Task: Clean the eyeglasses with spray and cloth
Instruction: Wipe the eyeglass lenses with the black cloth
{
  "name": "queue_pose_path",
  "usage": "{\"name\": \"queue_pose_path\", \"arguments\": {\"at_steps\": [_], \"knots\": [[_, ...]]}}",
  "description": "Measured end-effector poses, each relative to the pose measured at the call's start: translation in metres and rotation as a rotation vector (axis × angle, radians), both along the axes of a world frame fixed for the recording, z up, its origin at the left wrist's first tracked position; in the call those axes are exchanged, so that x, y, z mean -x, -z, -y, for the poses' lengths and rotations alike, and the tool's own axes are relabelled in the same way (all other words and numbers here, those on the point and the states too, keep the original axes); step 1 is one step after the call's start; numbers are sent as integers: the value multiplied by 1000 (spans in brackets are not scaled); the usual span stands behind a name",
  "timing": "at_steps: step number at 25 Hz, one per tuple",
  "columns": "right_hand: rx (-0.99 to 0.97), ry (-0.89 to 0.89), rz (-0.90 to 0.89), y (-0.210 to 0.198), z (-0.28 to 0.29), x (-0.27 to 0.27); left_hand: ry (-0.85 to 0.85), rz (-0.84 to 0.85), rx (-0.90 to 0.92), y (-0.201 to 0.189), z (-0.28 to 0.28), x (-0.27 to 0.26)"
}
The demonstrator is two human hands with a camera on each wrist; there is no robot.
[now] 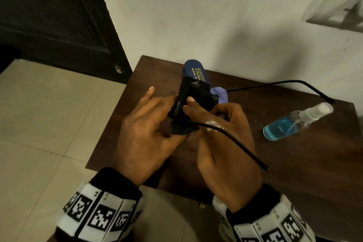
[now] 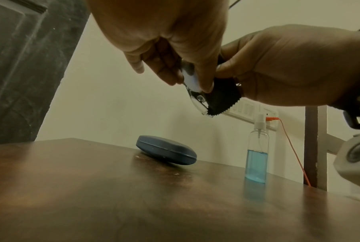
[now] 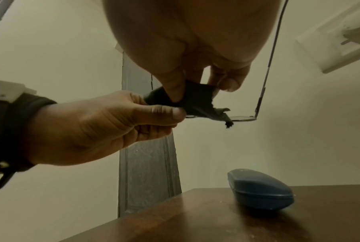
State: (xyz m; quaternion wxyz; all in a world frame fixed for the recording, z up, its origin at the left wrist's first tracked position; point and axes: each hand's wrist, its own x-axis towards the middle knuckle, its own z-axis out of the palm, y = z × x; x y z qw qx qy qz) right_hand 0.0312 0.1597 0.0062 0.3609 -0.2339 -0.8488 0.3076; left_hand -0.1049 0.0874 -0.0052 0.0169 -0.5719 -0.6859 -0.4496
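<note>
Thin black-framed eyeglasses [image 1: 220, 94] are held above the brown table [image 1: 304, 163] between both hands. My left hand [image 1: 167, 112] grips the frame at one lens [image 2: 192, 81]. My right hand [image 1: 198, 112] pinches a black cloth [image 1: 198, 92] around that lens between thumb and fingers [image 3: 175, 91]. One temple arm [image 1: 279, 84] points to the far right; the other [image 1: 239, 145] crosses the back of my right hand. The cloth [image 3: 197, 104] hides most of the lens; the second lens [image 3: 242, 118] is bare. A clear spray bottle [image 2: 256, 155] with blue liquid stands upright at the right.
A closed blue glasses case [image 1: 193, 70] lies at the table's back edge by the wall. A dark door [image 1: 49, 15] and tiled floor [image 1: 39, 124] are to the left. An orange cable [image 2: 293, 147] hangs from a wall switchboard behind the bottle.
</note>
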Motion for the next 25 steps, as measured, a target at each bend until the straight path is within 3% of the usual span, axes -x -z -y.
{"name": "queue_pose_path", "arguments": {"at_steps": [7,11,15,25], "knots": [[141,49,38,6,2,7,13,11,-34,-1,2,3],[-66,-27,30,-1,0,-2,8,34,-16,-1,-1,-4],[-152,-97,66,2,2,6,46,-12,-22,2,4,7],[-124,-9,130,3,0,0,29,-17,-10,5,0,2]]}}
